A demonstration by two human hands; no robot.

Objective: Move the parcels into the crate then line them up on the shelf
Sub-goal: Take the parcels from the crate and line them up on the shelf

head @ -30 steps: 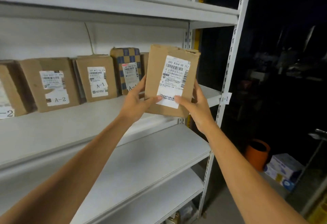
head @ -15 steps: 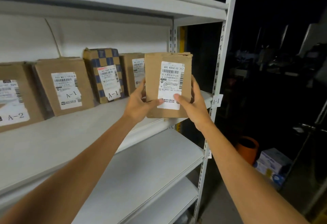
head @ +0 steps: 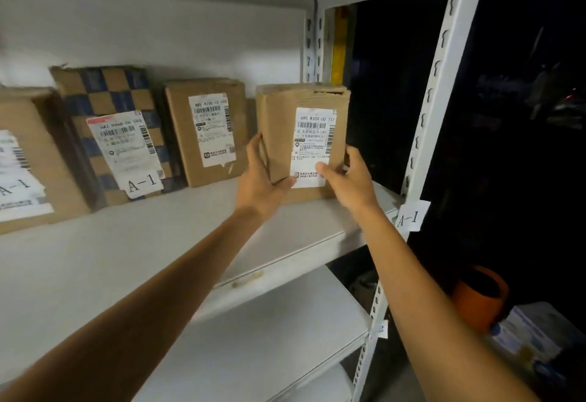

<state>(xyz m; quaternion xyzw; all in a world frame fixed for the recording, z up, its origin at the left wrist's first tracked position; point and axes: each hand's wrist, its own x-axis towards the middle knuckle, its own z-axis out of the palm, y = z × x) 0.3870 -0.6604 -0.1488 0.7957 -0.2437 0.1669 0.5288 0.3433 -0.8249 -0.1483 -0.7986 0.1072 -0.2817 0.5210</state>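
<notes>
Between two outstretched hands, a brown cardboard parcel [head: 282, 135] stands upright, its white label facing the viewer. The left hand [head: 260, 179] grips its lower left edge, with the thumb pressed across the front and the fingers curled round the side. The right hand [head: 347, 179] grips the lower right edge, with the thumb on the label and the fingers curled behind. The hands are the parcel's width apart, both clamped on it. The parcel's bottom edge meets the white shelf [head: 126, 259] toward the back; whether its weight rests there cannot be told.

Just left of the left hand stands a second brown parcel [head: 209, 135], a narrow gap between the two. Further left are a blue-checked parcel [head: 117, 100] marked A-1 and another brown parcel [head: 38, 154] at the frame edge. Right of the right hand, a short stretch of shelf runs to a slotted upright post [head: 445, 62] carrying a paper tag [head: 412, 216] that reads A-1. Open shelf surface lies beneath both forearms.
</notes>
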